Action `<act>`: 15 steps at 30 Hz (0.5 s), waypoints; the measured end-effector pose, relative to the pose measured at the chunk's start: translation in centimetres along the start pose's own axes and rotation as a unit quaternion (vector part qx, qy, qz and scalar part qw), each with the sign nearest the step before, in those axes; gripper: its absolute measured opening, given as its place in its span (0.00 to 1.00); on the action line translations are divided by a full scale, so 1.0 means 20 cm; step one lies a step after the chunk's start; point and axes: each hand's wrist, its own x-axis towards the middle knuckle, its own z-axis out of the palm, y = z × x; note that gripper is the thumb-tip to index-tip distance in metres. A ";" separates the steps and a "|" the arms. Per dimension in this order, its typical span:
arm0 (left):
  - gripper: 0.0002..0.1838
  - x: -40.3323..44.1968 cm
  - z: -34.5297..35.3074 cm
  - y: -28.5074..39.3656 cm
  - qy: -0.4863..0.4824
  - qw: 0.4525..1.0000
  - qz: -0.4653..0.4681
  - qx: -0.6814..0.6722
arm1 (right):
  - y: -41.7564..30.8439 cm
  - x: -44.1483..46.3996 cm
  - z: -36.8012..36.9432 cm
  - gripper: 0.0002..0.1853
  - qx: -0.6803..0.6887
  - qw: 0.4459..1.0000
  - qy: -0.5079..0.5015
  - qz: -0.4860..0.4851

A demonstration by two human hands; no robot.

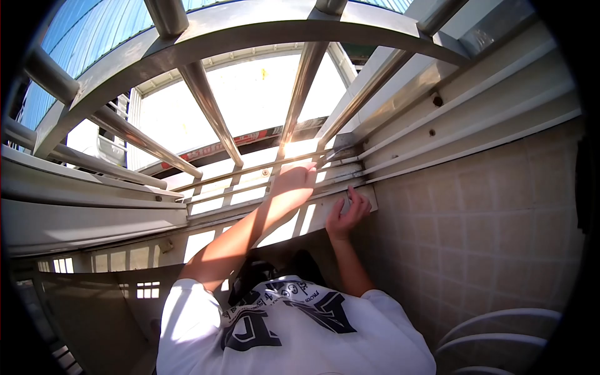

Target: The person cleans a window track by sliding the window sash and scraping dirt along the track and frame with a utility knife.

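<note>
My left hand reaches across the sunlit window track, near its right corner. Its fingers look closed, but glare washes them out and I cannot make out what is in them. Lower and to the right, my right hand is held at the edge of the white sill. Its fingers are loosely bent and apart, with nothing visible between them. Dark grime marks the corner of the track beyond both hands.
Metal security bars with a curved crosspiece stand outside the window. Sliding frame rails run up the right side. A tiled wall is at right, with white curved rails below. A window frame lies left.
</note>
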 end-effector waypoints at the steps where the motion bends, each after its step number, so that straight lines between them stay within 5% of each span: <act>1: 0.14 0.00 -0.03 0.00 -0.015 0.998 0.017 0.066 | 0.00 0.00 0.00 0.20 0.001 1.000 0.000 0.000; 6: 0.12 0.04 -0.09 0.01 -0.073 0.948 0.089 0.297 | 0.01 -0.01 0.01 0.19 0.000 1.000 -0.001 0.003; 15: 0.12 0.27 0.21 0.03 -0.070 0.937 0.163 0.301 | 0.00 0.01 0.00 0.20 0.002 1.000 -0.009 0.007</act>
